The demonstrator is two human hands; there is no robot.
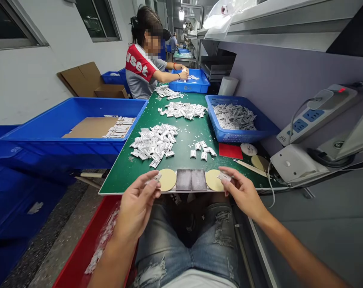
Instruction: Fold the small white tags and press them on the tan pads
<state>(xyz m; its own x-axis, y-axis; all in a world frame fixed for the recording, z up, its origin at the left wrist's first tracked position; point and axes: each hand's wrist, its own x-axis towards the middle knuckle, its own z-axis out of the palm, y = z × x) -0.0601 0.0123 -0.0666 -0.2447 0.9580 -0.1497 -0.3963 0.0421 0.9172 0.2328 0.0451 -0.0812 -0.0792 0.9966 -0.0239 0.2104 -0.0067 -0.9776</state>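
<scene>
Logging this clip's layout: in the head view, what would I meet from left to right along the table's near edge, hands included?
Left hand, yellow disc, dark square, second dark square, second yellow disc, right hand.

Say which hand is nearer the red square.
Right. The right hand is close by, on the wearer's side of the red square; the left hand is farther off, toward the wearer and to its left.

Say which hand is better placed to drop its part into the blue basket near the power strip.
Probably the right hand: it's nearer the blue basket, and holds a white part.
</scene>
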